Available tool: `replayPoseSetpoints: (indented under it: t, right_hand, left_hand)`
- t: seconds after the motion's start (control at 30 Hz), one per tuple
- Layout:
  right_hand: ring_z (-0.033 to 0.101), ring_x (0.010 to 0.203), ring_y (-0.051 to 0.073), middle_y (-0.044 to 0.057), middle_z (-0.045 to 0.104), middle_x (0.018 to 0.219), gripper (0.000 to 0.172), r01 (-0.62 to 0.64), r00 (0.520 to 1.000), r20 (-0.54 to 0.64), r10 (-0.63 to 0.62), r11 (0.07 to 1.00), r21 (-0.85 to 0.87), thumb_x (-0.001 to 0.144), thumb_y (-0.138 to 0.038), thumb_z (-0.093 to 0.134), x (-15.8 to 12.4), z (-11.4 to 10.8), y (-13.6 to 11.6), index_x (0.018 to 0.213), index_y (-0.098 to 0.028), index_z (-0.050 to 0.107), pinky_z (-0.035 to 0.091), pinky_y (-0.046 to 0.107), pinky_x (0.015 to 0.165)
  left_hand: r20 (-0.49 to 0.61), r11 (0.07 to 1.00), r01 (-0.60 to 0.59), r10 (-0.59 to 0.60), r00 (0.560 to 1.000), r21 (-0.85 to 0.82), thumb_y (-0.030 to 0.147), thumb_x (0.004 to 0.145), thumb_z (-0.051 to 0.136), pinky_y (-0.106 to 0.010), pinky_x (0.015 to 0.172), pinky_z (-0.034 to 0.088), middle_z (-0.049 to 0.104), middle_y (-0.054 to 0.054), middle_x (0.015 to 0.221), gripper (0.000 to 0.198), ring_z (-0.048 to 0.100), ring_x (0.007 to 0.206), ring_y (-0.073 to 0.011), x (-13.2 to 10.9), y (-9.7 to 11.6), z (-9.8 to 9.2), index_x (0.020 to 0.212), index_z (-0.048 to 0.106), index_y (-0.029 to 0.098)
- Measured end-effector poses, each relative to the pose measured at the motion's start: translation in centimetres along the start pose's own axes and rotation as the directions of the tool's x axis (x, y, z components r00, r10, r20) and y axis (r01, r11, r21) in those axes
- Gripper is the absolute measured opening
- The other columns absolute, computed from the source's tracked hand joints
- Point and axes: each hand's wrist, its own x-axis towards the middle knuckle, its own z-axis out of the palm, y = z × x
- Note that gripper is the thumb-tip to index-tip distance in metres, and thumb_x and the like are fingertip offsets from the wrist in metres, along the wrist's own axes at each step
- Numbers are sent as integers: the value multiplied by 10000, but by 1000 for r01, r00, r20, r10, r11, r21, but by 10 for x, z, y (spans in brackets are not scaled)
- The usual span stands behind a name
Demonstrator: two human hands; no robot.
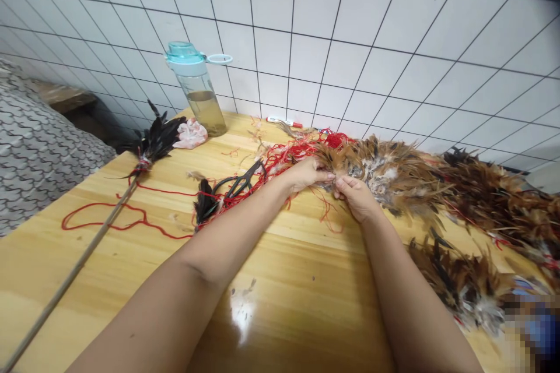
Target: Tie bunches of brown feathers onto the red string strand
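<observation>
Showing a glossy yellow wooden table against a white black-grid tile wall, with grey patterned cloth off left and a clear plastic bottle with teal lid at the far edge. Both forearms reaching forward from the near edge, left hand and right hand closed in fingertip pinches on a brown-black feather strip, mid-table right, tangled with thin red yarn. Black feather duster on long thin stick lying far left.
</observation>
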Motion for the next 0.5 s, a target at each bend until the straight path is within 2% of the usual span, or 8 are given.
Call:
replayPoseSetpoints:
  t: [0.1,0.23,0.33,0.5]
  right_hand:
    - [413,520,88,-28,510,540,384,-29,999,22,29,999,17,660,-547,694,0,-2,1,645,-181,580,296,232,518]
    - [409,526,83,-12,574,644,368,-55,998,3,55,998,16,609,-518,739,2,0,3,709,-181,630,316,239,520]
    - [409,528,78,-14,567,654,358,-37,999,-15,38,999,22,604,-512,743,4,3,4,687,-182,631,321,237,521]
    - [413,533,82,-19,545,630,350,8,999,-53,-6,1000,28,610,-510,732,6,6,6,654,-187,605,333,239,530]
  left_hand:
    - [48,1000,3,-2,999,-25,291,562,807,-301,775,456,669,-84,766,370,601,728,-141,-1,0,1,806,668,51]
    - [36,1000,3,-4,999,17,272,564,805,-267,678,438,632,-48,671,334,559,623,-104,1,-3,2,762,651,52]
    - [48,1000,-6,7,999,-12,276,540,815,-255,627,429,625,-42,647,355,543,570,-90,2,-5,2,745,635,48]
    - [36,997,-4,7,999,-81,304,519,828,-268,651,448,634,-51,666,384,580,604,-114,1,-3,3,729,622,58]
